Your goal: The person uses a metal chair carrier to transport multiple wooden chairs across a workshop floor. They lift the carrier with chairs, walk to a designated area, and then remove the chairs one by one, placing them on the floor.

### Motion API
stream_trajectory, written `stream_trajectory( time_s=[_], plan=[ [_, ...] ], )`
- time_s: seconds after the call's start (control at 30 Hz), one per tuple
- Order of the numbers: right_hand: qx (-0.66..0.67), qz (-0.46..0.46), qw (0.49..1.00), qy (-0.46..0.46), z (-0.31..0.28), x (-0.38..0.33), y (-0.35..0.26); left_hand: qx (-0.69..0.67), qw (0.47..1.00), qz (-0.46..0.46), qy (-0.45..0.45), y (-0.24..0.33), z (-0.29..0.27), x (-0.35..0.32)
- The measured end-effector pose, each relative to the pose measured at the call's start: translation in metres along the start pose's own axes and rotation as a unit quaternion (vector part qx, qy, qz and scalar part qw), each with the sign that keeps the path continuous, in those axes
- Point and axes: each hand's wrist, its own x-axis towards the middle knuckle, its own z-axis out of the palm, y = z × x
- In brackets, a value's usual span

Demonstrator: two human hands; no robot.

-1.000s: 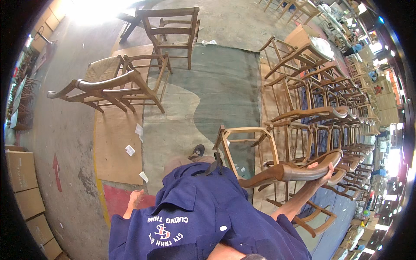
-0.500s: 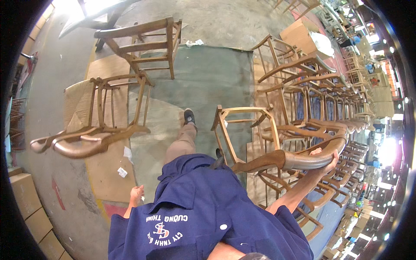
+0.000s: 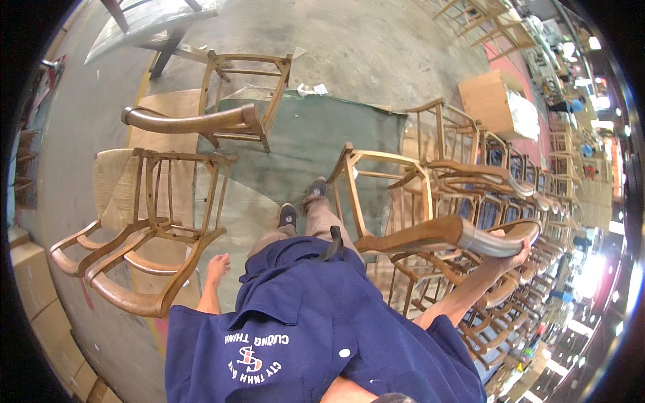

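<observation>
- From the head camera, the right hand (image 3: 516,254) has its fingers wrapped round the right end of a chair's (image 3: 423,236) curved back rail.
- That held chair is just right of the person, back rail near and open seat frame far; I can't tell whether its feet touch the floor.
- The left hand (image 3: 218,267) hangs with nothing in it, fingers loosely curled, just right of 2 chairs standing side by side.
- Of that pair, the left woven chair (image 3: 115,191) has a pale seat; the right bare chair (image 3: 171,232) shows an open frame.
- Farther off on the left stands 1 more, the far chair (image 3: 191,119), its back turned toward us.
- A green mat (image 3: 322,131) covers the floor ahead of the person's 2 shoes (image 3: 287,216).
- Over on the right, a crowd of chairs (image 3: 494,176) packs in close, with a box (image 3: 485,106) beyond.
- Cartons (image 3: 33,285) stack up near, at far left.
</observation>
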Motion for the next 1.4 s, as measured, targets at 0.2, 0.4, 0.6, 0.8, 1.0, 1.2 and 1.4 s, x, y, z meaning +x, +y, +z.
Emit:
stream_trajectory(
  time_s=[0.2, 0.4, 0.6, 0.8, 1.0, 1.2, 1.4],
  plan=[
    [0.022, 0.052, 0.998, 0.018, 0.089, 0.124, 0.060, -0.050, 0.995, -0.036, 0.074, 0.056, 0.024, -0.017],
    [0.075, 0.107, 0.991, -0.014, 0.110, 0.215, 0.112, -0.003, 0.999, 0.019, 0.036, 0.073, 0.056, -0.044],
    [0.131, 0.294, 0.945, -0.060, 0.085, 0.256, 0.176, 0.160, 0.984, 0.078, 0.013, 0.140, 0.078, -0.020],
    [0.212, 0.280, 0.936, -0.014, -0.010, 0.214, 0.202, 0.096, 0.979, 0.179, -0.001, 0.132, 0.049, 0.008],
    [0.065, 0.197, 0.970, 0.125, -0.070, 0.101, 0.193, 0.352, 0.905, 0.214, -0.110, 0.271, 0.068, 0.082],
    [-0.028, 0.279, 0.958, 0.061, -0.121, -0.086, 0.224, 0.420, 0.853, 0.094, -0.295, 0.407, 0.124, 0.170],
    [-0.522, 0.419, 0.716, 0.197, -0.242, -0.396, 0.291, 0.699, 0.547, 0.394, -0.239, 0.454, 0.179, 0.203]
  ],
)
